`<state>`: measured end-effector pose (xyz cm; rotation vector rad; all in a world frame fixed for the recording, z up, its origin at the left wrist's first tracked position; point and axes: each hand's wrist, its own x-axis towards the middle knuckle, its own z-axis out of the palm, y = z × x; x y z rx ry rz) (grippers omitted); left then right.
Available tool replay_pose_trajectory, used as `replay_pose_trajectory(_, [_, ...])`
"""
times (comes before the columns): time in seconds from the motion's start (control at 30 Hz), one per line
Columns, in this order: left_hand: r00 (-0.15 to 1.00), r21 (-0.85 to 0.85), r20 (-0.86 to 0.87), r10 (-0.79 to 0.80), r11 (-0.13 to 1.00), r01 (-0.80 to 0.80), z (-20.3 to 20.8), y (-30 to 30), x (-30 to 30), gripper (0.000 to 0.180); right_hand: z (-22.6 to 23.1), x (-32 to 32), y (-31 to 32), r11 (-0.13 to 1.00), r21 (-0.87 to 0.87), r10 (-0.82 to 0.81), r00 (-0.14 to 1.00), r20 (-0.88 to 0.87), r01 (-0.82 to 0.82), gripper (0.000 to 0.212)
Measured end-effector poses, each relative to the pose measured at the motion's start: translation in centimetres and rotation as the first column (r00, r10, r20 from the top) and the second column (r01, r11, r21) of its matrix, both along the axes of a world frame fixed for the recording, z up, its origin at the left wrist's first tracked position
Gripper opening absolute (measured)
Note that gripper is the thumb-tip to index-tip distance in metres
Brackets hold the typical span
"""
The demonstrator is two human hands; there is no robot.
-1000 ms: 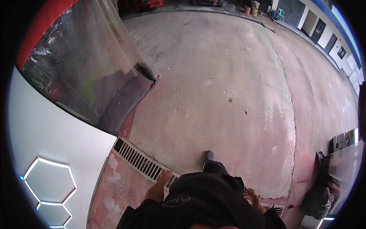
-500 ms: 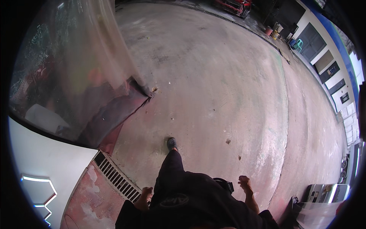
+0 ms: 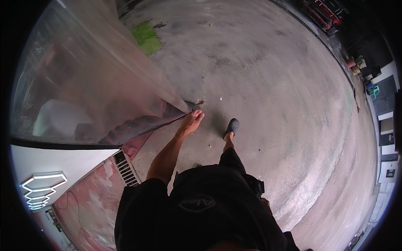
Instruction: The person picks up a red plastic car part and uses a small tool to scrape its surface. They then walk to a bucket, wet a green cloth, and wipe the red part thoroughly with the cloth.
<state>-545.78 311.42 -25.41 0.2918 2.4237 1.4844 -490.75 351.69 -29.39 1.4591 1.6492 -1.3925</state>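
Note:
My left hand (image 3: 192,121) is stretched forward with its fingers curled inward. It overlaps the lower outer corner of a clear plastic curtain (image 3: 125,79), beside the curtain's dark red hem (image 3: 144,125). Whether the fingers grip the hem or only hover in front of it cannot be made out. Only a sliver of my right hand (image 3: 264,203) shows at my right side, below a black device (image 3: 256,186) at my waist; its fingers are hidden.
A floor drain grate (image 3: 125,168) lies left of me. My foot in a grey clog (image 3: 233,126) is ahead on the concrete floor (image 3: 268,104). Beyond are a green mat (image 3: 146,37), a red vehicle (image 3: 324,14) and a teal chair (image 3: 374,92). Hexagonal lights (image 3: 44,188) glow at left.
My left hand has gone from beside my body forward to the curtain's corner. My right hand has dropped mostly out of sight. The view has turned left, and my clogged foot appears farther right.

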Motion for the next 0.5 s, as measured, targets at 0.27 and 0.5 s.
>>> replay_pose_trajectory(0.27, [0.486, -0.537, 0.722, 0.493, 0.842, -0.055, -12.9, -3.0, 3.1, 0.050, -2.1, -24.1, 20.2, 0.998, 0.052, -0.026, 0.998, -0.064, 0.030, 0.051])
replay_pose_trajectory(0.5, [0.462, -0.354, 0.701, 0.544, 0.827, -0.436, -11.9, -0.4, 3.1, 0.048, 6.2, -60.4, 31.2, 0.909, 0.362, 0.284, 0.942, -0.176, -0.206, 0.042])
